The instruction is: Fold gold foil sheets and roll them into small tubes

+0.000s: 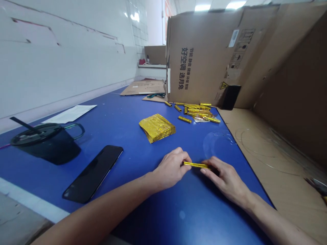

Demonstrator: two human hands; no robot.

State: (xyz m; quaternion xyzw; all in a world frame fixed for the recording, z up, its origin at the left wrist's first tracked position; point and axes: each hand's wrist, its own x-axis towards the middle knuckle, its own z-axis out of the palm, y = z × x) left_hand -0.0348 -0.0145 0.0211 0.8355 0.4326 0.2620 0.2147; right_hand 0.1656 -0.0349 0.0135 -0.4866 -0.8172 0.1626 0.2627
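A narrow strip of gold foil paper (196,165) stretches between my two hands, just above the blue tabletop. My left hand (175,166) pinches its left end between thumb and fingers. Its right end lies in the grip of my right hand (224,175), with thumb below and fingers over it. Beyond my left hand sits a stack of square gold foil sheets (157,127). Farther back on the right is a loose pile of rolled gold foil tubes (196,110), some lying over a clear plastic piece.
At left stand a dark lidded mug (48,143) with a straw and a black phone (93,173). A white paper (70,114) lies behind the mug. A large cardboard box (204,61) rises at the back right; flat cardboard (144,87) lies at the far end.
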